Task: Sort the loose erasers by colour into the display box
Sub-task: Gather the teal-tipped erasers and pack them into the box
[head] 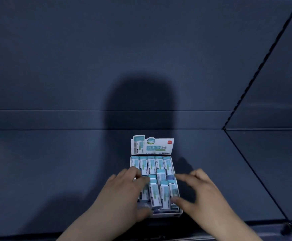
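A person's two bare hands work over a small white display box (178, 214) of erasers that stands on a dark table (55, 171), near the person and slightly right of centre, with its printed header card (152, 145) upright at the far end. Along the far side of the box a row of teal-and-white erasers (151, 164) lies neat and side by side. The nearer erasers (154, 193) are tilted and overlap, and a darker, bluish one (170, 177) shows among them at the right. The left hand (124, 190) lies palm down over the near-left part of the box with its fingers bent onto the erasers; motion blur hides whether they pinch one or only press. The right hand (200, 192) hovers at the right wall of the box with its fingers apart and lightly bent, its thumb tip touching the nearest right eraser and its forefinger reaching toward the middle of the right side. The step appears to be tidying and regrouping the near rows. It would go best if one hand steadies the light box while the other lifts out a single odd-coloured eraser, then slides the rest flat and parallel like the far row. Pushing sideways risks tipping the erasers already set or shoving the box.
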`<action>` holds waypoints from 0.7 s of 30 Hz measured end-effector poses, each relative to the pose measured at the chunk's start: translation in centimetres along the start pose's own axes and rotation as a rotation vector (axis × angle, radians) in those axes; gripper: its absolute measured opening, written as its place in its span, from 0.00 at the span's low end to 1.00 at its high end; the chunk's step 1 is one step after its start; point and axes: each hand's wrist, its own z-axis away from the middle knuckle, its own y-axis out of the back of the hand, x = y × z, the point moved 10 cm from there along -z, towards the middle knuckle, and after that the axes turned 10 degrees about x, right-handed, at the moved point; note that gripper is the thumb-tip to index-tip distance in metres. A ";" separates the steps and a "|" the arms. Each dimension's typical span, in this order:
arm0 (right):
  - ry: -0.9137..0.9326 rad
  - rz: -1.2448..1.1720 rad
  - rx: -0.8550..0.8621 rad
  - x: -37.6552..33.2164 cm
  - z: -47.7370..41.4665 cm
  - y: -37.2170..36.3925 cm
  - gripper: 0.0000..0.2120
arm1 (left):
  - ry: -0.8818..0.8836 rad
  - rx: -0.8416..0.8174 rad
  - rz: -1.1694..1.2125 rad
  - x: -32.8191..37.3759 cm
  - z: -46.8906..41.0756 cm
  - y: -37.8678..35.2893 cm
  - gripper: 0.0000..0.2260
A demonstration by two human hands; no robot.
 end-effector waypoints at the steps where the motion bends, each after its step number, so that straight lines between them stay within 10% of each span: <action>1: 0.006 -0.006 0.000 0.0 0.1 -0.1 0.27 | -0.004 -0.009 0.018 0.3 0.0 -0.2 0.31; 21: 0.409 0.372 0.000 -4.0 -0.6 -1.2 0.28 | 0.223 0.077 0.068 -4.2 0.9 0.2 0.32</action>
